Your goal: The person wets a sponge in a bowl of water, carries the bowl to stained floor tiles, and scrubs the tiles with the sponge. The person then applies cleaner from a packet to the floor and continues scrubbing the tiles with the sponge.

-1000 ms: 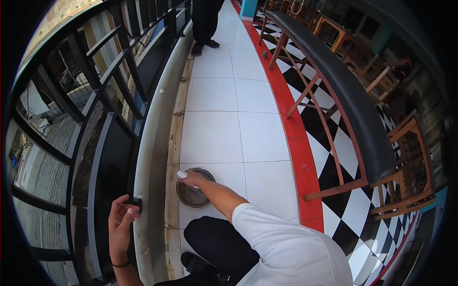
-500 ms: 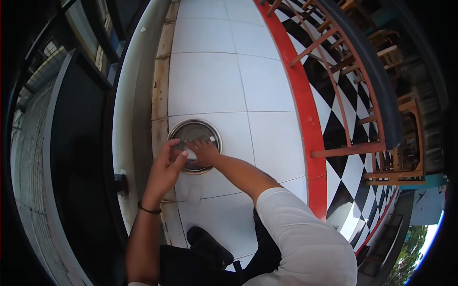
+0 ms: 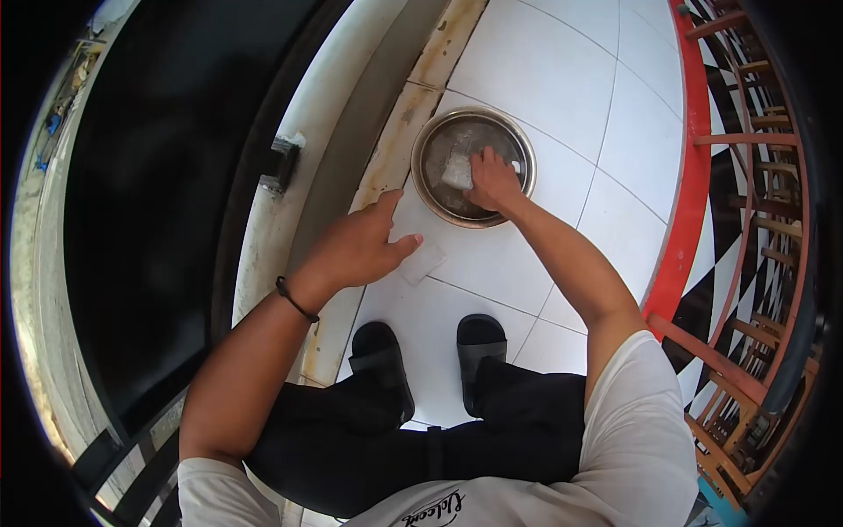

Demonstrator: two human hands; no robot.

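A round metal basin (image 3: pixel 423 189) of murky liquid stands on the white tiles. My right hand (image 3: pixel 493 182) reaches down into it, with fingers curled against the edge of a whitish, crumpled piece (image 3: pixel 457 171). Its material is unclear. A small white bit (image 3: pixel 517 167) shows by the basin's right wall, just beyond the knuckles. My left hand (image 3: pixel 356 243) hovers outside the basin to the lower left, holding nothing, its thumb and index finger apart. Below the basin, near the left thumb, a pale translucent rectangular patch (image 3: pixel 424 263) lies on the floor.
A low wall (image 3: pixel 351 114) with a stained ledge runs along the left, beside a dark panel (image 3: pixel 158 202). To the right, a red floor strip (image 3: pixel 685 193) borders black-and-white tiles and wooden furniture (image 3: pixel 773 228). My feet in black sandals (image 3: pixel 481 351) stand below the basin.
The view has tilted down and turned. My left hand has drawn back from over the basin. My right hand is still in the basin, its fingers now curled at the whitish piece.
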